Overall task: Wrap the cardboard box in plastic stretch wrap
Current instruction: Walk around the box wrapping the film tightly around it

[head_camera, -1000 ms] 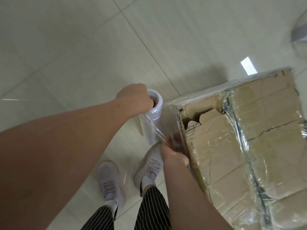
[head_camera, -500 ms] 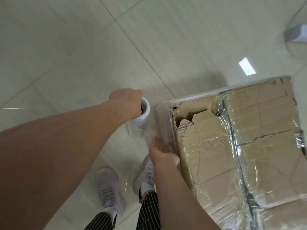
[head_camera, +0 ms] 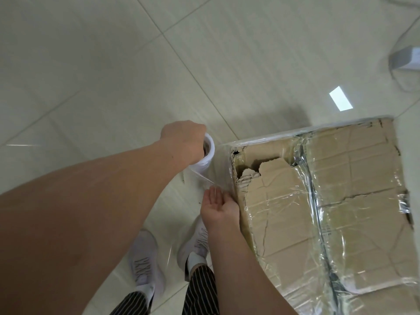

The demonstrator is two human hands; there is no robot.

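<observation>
Pale tiled floor (head_camera: 113, 64); left hand (head_camera: 184, 142) grips the white stretch-wrap roll (head_camera: 208, 156); right hand (head_camera: 219, 205), fingers straight, meets the torn brown cardboard box (head_camera: 329, 201). Clear film (head_camera: 221, 165) likely clings best pulled taut, then pressed flat.

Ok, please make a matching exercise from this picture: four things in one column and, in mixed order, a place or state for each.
Things:
1. stretch wrap roll
2. cardboard box
3. right hand
4. white shoes

Places or states:
a. torn at one top corner, partly under film
b. on the tiled floor
c. gripped by the left hand
d. open, fingers straight, beside the box edge

Pairs: 1-c, 2-a, 3-d, 4-b
</observation>
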